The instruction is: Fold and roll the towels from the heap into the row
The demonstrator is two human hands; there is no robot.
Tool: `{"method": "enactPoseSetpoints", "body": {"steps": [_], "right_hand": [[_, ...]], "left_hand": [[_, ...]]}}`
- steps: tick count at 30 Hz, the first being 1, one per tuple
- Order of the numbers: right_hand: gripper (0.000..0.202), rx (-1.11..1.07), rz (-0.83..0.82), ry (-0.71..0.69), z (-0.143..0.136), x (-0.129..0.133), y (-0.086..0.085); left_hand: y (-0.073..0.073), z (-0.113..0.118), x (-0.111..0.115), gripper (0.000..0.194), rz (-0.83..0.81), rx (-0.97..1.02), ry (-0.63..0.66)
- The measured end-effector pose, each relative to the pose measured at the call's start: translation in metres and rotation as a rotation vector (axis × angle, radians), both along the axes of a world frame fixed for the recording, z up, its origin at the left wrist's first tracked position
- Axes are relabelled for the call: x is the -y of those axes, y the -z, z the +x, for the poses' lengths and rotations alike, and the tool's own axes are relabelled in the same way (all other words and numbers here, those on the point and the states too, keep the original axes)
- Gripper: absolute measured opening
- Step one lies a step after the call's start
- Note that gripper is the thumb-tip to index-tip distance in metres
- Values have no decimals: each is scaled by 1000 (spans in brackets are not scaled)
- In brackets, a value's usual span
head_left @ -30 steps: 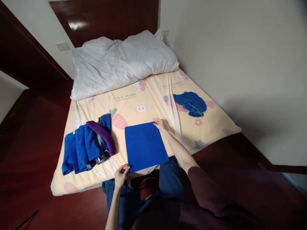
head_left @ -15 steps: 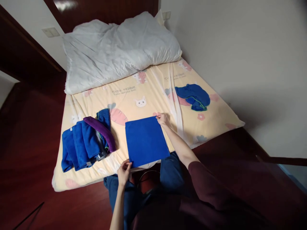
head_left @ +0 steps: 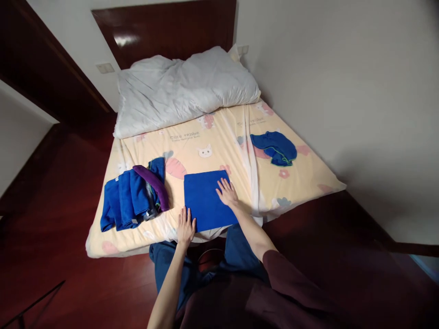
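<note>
A flat blue cloth [head_left: 204,196], roughly square, lies at the near edge of the bed [head_left: 212,157]. My left hand [head_left: 185,227] rests with fingers stretched out at the cloth's near left corner. On the cloth's right part, my right hand [head_left: 227,192] lies flat, fingers spread. To the left, several folded blue cloths [head_left: 125,196] sit in an overlapping row. A purple cloth roll [head_left: 154,185] leans across their right end, beside a greyish item that I cannot make out. Further right, a crumpled blue cloth with green edging [head_left: 276,147] lies apart.
A white bundled quilt or pillow [head_left: 188,91] spans the head of the bed, against a dark wooden headboard [head_left: 164,32]. A pale wall [head_left: 336,100] stands along the right. A thin dark rod [head_left: 41,299] shows at the lower left above the reddish floor [head_left: 68,256].
Both hands have let go of the cloth's corners and now lie flat with open fingers, the right one further in on the cloth. The camera view has tilted up slightly.
</note>
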State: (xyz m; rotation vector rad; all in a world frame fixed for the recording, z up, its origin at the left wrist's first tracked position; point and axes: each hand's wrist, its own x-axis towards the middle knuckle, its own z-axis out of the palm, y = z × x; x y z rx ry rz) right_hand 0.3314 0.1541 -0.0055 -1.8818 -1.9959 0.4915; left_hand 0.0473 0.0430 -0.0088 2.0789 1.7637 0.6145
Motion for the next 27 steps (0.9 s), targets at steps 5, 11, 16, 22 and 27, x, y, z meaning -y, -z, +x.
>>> {"method": "enactPoseSetpoints", "body": {"steps": [5,11,16,22,27], "right_hand": [[62,49,2,157,38,7,-11],[66,179,92,-169,23,103,10],[69,196,-29,-13,32,129,23],[66,177,-27,-53,14,101,2],[67,160,-18,-228,-19,61,-10]], "left_hand": [[15,-3,20,66,88,-146,-37],[28,-5,65,65,171,-232,15],[30,-21,79,65,154,-200,43],[19,-18,53,53,199,-105,42],[4,7,2,53,231,-99,93]]}}
